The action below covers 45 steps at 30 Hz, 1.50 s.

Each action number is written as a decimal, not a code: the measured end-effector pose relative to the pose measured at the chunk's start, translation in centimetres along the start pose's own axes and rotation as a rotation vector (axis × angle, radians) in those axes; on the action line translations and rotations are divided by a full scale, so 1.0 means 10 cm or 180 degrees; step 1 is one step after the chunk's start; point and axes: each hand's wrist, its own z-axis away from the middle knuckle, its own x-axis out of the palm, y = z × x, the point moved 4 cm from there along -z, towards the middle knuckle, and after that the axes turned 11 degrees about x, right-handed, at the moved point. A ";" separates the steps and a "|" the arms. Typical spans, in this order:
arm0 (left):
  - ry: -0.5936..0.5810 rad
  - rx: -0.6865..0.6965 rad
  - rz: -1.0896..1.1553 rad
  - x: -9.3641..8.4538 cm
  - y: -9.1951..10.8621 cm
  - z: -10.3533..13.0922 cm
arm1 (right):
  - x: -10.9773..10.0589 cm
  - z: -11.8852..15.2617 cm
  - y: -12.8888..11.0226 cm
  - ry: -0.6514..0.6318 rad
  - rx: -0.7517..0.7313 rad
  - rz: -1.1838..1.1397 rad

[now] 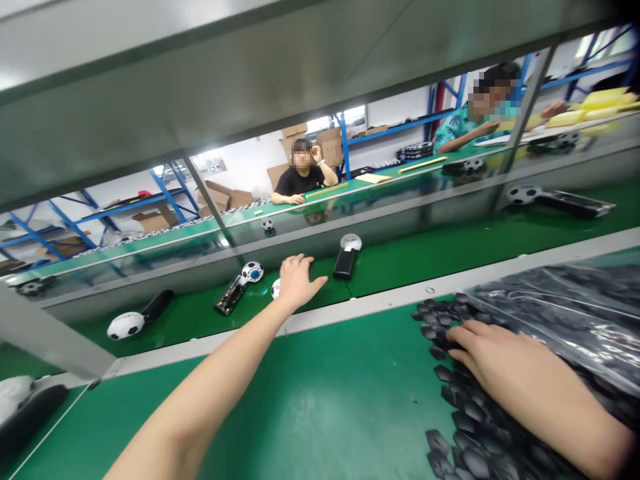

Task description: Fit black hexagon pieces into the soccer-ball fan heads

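My left hand (296, 281) reaches over the green conveyor belt (425, 257), fingers stretched and thumb apart. Below it lies a football-headed device with a black handle; its white-and-black ball end (276, 289) shows beside my wrist, and the rest is mostly covered. My right hand (500, 363) rests on a pile of small black hexagonal pieces (470, 420), thumb and forefinger pinched around a piece. Close to my left hand are another device (345, 259) on the right, its round head facing away, and one with an open handle (233, 293) on the left.
A clear plastic bag (575, 307) of black pieces lies on the green worktop (310, 400). More football devices sit on the belt at far left (133, 323) and far right (560, 200). A metal panel (250, 87) overhangs the belt. Two people sit across the line.
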 end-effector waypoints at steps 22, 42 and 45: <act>-0.1141 0.0152 0.1218 -0.35 0.54 1.74 | -0.12 0.02 -0.43 -0.1212 0.0148 -0.1704; -0.1438 0.0865 0.1088 0.00 1.04 1.32 | -0.29 0.19 -0.80 -0.1441 -0.0264 -0.2441; -0.1324 0.0771 0.1137 0.00 1.06 1.31 | -0.29 0.20 -0.82 -0.1358 -0.0377 -0.2468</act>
